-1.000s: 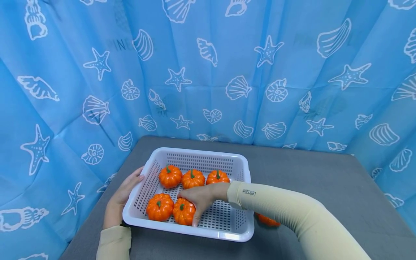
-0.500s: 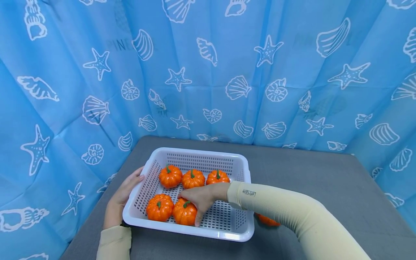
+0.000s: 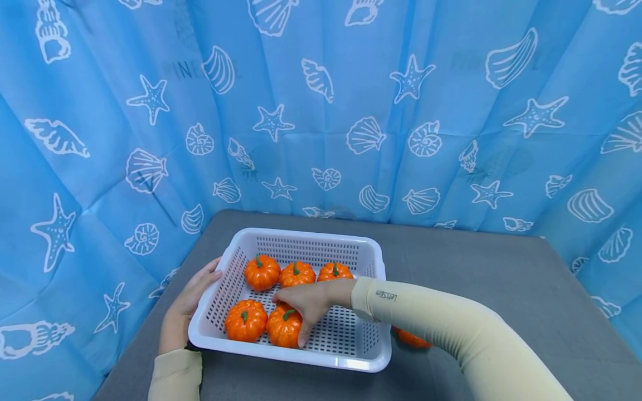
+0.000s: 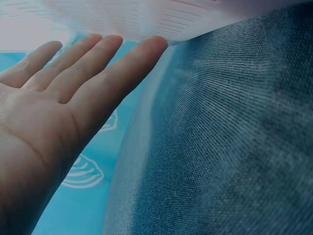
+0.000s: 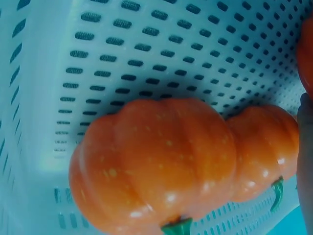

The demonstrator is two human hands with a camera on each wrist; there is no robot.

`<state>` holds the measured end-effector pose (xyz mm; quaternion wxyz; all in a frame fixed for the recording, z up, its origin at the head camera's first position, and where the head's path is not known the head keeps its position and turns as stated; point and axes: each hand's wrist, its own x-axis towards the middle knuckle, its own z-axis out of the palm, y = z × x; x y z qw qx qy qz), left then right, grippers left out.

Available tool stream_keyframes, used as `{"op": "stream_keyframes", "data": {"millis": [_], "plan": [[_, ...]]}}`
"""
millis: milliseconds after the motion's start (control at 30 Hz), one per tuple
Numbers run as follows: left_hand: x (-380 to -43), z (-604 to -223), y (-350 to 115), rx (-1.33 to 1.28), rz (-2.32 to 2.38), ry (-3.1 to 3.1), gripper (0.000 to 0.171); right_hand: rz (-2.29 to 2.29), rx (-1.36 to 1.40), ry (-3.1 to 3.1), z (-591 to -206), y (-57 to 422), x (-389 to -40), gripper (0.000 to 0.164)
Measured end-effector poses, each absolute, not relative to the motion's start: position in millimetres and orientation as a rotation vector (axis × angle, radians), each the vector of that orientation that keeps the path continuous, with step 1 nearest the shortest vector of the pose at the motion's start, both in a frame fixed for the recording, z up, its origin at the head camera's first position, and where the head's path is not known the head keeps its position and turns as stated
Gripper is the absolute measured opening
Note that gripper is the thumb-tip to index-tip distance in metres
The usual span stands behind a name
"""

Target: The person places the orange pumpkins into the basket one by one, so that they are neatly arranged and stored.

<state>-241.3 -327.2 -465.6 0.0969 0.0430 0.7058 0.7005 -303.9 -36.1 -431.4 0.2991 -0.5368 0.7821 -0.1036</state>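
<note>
A white perforated plastic basket (image 3: 282,352) holds several small orange pumpkins with green stems. My right hand (image 3: 308,303) reaches into it and grips the front-row pumpkin (image 3: 283,329), thumb on its right side. To its left sits another front-row pumpkin (image 3: 246,321). Three more line the back: a left one (image 3: 262,273), a middle one (image 3: 297,275) and a right one (image 3: 334,272), partly behind my wrist. My left hand (image 3: 194,291) rests against the basket's left side. In the left wrist view its straight fingers (image 4: 105,81) touch the basket wall (image 4: 171,22).
Another orange pumpkin (image 3: 412,338) lies on the grey tabletop (image 3: 466,273) right of the basket, mostly hidden by my right forearm. A blue curtain (image 3: 321,111) with white shell prints hangs behind and to the left of the table.
The gripped pumpkin has turned slightly, its stem now pointing further right. My right thumb shifted a little. My left hand and the basket look the same.
</note>
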Motion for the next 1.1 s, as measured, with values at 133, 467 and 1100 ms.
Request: {"op": "stream_keyframes", "data": {"millis": [133,467,1100], "plan": [[-241.2,-465.5,-327.9,0.143,2.069,2.095,0.053,-0.341,-1.400,2.067,-418.4,-33.2,-299.6,0.098],[-240.9,-468.1,-328.7,0.146,2.068,2.093,0.054,-0.394,-1.383,2.146,-396.9,-29.9,-298.6,0.091],[-242.4,-468.0,-330.0,0.251,2.084,2.059,0.051,-0.542,-1.373,2.288,-365.0,1.9,-316.7,0.085]]}}
